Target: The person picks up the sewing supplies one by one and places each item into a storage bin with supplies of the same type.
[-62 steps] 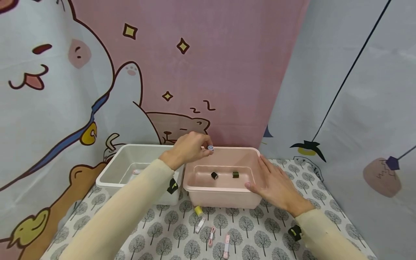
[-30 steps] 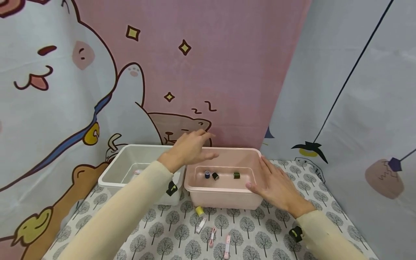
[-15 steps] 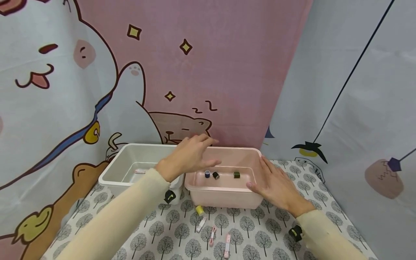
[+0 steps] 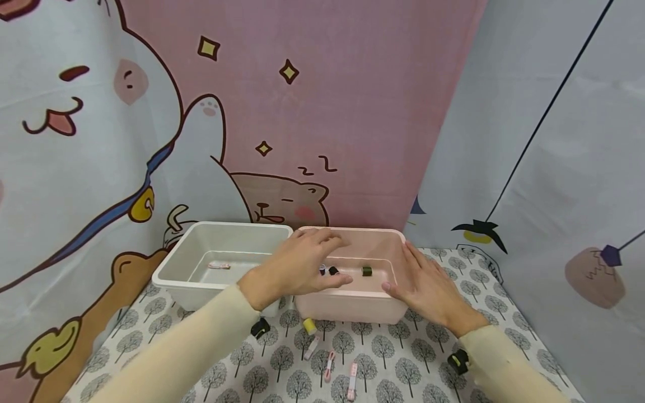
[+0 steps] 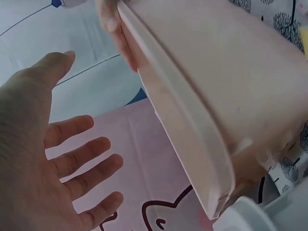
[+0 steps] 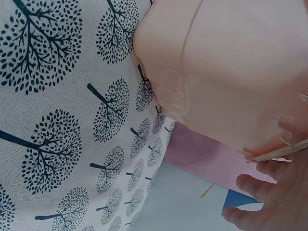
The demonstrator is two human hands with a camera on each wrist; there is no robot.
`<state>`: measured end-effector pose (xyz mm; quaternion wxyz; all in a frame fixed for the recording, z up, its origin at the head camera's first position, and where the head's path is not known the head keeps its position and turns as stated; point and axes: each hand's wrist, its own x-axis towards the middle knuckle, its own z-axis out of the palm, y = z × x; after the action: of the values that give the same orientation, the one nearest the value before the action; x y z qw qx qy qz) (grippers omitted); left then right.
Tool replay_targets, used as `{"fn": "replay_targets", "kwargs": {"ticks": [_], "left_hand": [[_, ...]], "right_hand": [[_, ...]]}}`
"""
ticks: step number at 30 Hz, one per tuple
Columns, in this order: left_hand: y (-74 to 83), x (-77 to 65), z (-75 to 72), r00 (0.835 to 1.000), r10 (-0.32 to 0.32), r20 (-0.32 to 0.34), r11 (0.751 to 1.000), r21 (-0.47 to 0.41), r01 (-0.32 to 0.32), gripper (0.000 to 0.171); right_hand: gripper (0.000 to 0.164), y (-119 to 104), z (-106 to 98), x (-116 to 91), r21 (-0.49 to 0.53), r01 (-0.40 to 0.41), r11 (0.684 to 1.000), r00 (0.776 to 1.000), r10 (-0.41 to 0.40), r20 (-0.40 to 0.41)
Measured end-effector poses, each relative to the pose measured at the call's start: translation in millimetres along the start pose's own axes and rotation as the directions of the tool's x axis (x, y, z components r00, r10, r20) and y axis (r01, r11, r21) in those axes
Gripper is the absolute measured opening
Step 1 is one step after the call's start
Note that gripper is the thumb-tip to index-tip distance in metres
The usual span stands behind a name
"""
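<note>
My left hand [image 4: 297,263] hovers over the left part of the pink bin [image 4: 347,308], fingers spread and holding nothing. In the left wrist view its fingers are apart from the bin. My right hand [image 4: 433,285] rests on the bin's right rim with its fingers extended, as the right wrist view also shows. Inside the bin lie a dark green thread spool [image 4: 367,271], a black spool [image 4: 333,271] and a blue spool [image 4: 322,270]; the left hand partly covers the last two.
A white bin [image 4: 171,285] stands left of the pink one, with a small pinkish-white bundle [image 4: 219,266] inside. On the tree-print cloth in front lie a yellow spool [image 4: 309,326], a whitish strip [image 4: 311,347], a pink band [image 4: 330,366] and a pale pink strip [image 4: 351,382].
My left hand lets go of the blue spool, which now lies in the pink bin. The hand then comes nearer, down toward the bin's front rim. My right hand stays on the rim.
</note>
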<state>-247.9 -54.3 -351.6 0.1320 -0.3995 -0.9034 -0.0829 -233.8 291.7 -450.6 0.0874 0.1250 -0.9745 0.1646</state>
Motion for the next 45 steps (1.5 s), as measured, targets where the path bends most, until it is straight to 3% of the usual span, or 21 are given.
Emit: {"fn": "replay_targets", "kwargs": {"ticks": [15,21,31,36,45], "left_hand": [[16.4,-32.4,20.5,0.998,0.058,-0.017,0.998,-0.010,-0.058,0.079],[25.0,-43.4,29.3,0.992,0.119,-0.050,0.993,0.010,-0.119,0.075],[36.9,-55.1,39.5,0.989,0.144,-0.027,0.990,-0.010,-0.144,0.073],[41.5,-61.1,47.5,0.974,0.212,-0.074,0.977,0.000,-0.213,0.070],[51.2,-71.9,65.5,0.933,0.327,-0.149,0.945,0.031,-0.326,0.067]], "right_hand": [[0.119,2.3,1.5,1.2,-0.019,0.005,1.000,1.000,-0.005,-0.001],[0.120,1.7,1.0,0.6,-0.016,0.005,1.000,1.000,-0.005,-0.003],[0.120,1.6,0.4,1.1,-0.013,-0.009,1.000,1.000,0.009,0.010],[0.120,1.0,-0.3,1.5,-0.006,-0.006,1.000,1.000,0.007,0.002],[0.120,0.3,-0.3,1.5,0.002,0.003,1.000,1.000,-0.003,-0.001]]}}
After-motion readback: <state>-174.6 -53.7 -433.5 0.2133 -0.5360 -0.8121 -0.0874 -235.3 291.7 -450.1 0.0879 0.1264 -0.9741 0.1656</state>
